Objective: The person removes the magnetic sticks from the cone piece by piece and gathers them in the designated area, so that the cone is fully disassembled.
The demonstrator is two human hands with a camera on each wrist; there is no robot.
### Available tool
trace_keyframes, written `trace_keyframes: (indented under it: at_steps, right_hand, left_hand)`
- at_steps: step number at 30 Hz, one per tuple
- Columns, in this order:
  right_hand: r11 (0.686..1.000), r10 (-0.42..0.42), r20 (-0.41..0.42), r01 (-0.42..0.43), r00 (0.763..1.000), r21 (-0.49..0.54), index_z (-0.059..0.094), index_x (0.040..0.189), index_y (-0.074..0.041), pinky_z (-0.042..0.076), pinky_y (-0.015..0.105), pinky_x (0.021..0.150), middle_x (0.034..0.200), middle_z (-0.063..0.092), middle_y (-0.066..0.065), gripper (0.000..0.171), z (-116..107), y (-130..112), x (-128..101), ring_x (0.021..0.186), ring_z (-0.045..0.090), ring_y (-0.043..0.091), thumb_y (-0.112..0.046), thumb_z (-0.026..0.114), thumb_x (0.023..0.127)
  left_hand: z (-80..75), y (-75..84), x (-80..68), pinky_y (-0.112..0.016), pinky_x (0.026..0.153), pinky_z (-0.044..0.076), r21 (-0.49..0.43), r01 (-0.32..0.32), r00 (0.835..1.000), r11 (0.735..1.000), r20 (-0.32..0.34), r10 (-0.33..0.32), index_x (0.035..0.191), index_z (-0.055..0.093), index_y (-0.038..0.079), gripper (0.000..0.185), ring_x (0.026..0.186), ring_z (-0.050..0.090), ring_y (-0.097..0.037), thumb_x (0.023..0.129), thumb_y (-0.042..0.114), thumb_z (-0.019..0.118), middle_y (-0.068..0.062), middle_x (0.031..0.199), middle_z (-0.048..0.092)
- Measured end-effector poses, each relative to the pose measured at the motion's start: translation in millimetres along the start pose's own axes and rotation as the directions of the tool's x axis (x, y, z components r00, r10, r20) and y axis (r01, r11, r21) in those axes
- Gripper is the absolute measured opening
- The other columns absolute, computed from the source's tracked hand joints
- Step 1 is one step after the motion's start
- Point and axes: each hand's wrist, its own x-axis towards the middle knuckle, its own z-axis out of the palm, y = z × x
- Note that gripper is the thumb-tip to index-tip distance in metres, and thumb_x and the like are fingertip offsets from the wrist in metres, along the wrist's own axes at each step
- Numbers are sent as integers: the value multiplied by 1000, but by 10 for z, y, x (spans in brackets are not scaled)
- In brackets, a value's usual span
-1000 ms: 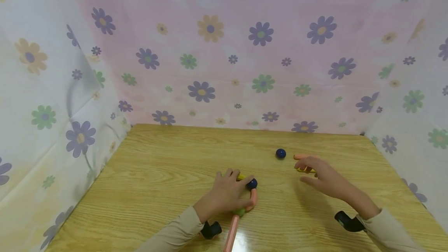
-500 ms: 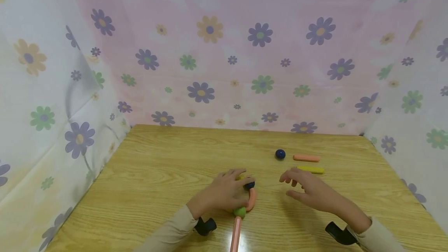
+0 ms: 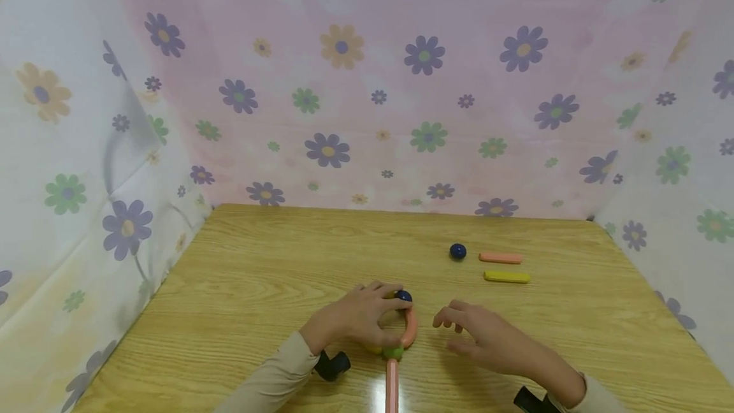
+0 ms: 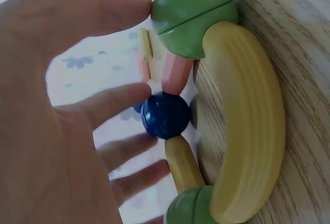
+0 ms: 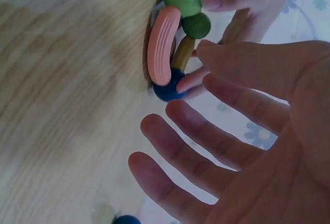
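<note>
A toy figure of rods and balls lies on the table, its pieces joined in a loop. It has a blue ball (image 4: 166, 115), a green ball (image 4: 193, 15), a curved yellow rod (image 4: 258, 116), a curved pink rod (image 3: 410, 329) and a straight pink rod (image 3: 392, 381) running toward the near edge. My left hand (image 3: 362, 314) spans the loop and holds it, thumb at the green ball and fingers at the blue one. To its right, my right hand (image 3: 487, 336) hovers over the table with loosely bent fingers, holding nothing.
Farther back on the wooden table (image 3: 287, 253) lie a loose blue ball (image 3: 457, 252), a pink rod (image 3: 500, 258) and a yellow rod (image 3: 507, 277). Flower-patterned cloth (image 3: 367, 113) walls in the table at the back and both sides.
My right hand has drawn back from the loose rods toward the near middle. The loop has turned slightly under my left hand, its blue ball shifting left and the straight pink rod's near end right.
</note>
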Motion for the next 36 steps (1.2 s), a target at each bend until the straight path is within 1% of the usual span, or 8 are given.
trace_keyframes:
  at_steps: [12, 18, 22, 24, 27, 30, 33, 36]
  right_hand:
    - [999, -10, 9, 10, 1000, 31, 61, 109, -17, 49, 25, 64, 102, 58, -4, 24, 243, -156, 7, 84, 57, 8, -23, 69, 88]
    - [996, 49, -15, -48, 999, 70, 60, 110, -19, 45, 22, 59, 93, 57, -11, 32, 429, -194, 6, 74, 52, 1, -34, 72, 84]
    - [992, 84, -33, -81, 996, 92, 59, 109, -20, 43, 20, 55, 85, 55, -15, 32, 518, -189, 25, 64, 49, -2, -24, 75, 82]
    - [992, 96, -55, -91, 994, 87, 59, 107, -19, 43, 20, 53, 82, 55, -15, 30, 531, -176, 37, 61, 48, -2, -16, 75, 81]
    - [995, 91, -101, -86, 991, 51, 59, 103, -18, 42, 20, 52, 79, 54, -14, 28, 527, -144, 52, 60, 46, -2, -9, 73, 80]
    - [997, 74, -153, -76, 986, -9, 60, 100, -17, 41, 20, 53, 78, 54, -14, 28, 525, -102, 57, 62, 46, -1, -6, 74, 79]
    - [995, 70, -197, -82, 978, -56, 60, 97, -17, 42, 21, 54, 80, 55, -12, 27, 522, -50, 58, 66, 48, 0, -5, 75, 78]
    - [989, 86, -236, -111, 968, -95, 61, 95, -18, 44, 23, 56, 83, 57, -10, 26, 502, 13, 59, 70, 51, 3, -4, 75, 77]
  left_hand:
    - [72, 38, -16, -49, 91, 42, 45, 134, 987, 990, -93, -129, 139, 48, 30, 77, 125, 40, -28, 78, 77, 48, -10, 141, 39]
    - [120, 54, -5, -41, 74, 46, 54, 217, 963, 975, -176, -204, 129, 55, 27, 78, 107, 46, -24, 73, 82, 47, -10, 126, 46]
    - [124, 76, -19, -35, 64, 39, 31, 271, 943, 962, -210, -258, 112, 58, 24, 73, 89, 43, -18, 70, 83, 49, -5, 106, 47]
    - [119, 82, -23, -36, 65, 37, 36, 277, 940, 960, -215, -263, 105, 57, 22, 70, 90, 43, -18, 70, 83, 49, -3, 105, 46]
    - [129, 67, -18, -42, 77, 42, 37, 231, 954, 972, -205, -219, 107, 56, 22, 65, 105, 45, -20, 77, 79, 48, -3, 117, 47]
    - [153, 36, -14, -46, 92, 41, 35, 104, 973, 994, -209, -95, 117, 58, 22, 56, 118, 44, -21, 86, 67, 47, -2, 129, 47]
    - [175, 17, -34, -42, 97, 40, 69, -19, 977, 997, -210, 33, 121, 58, 23, 46, 117, 46, -19, 92, 57, 48, 2, 125, 51]
    - [182, 19, -76, -44, 100, 37, 104, -78, 978, 992, -186, 97, 123, 57, 26, 42, 118, 47, -19, 93, 54, 50, 5, 124, 52]
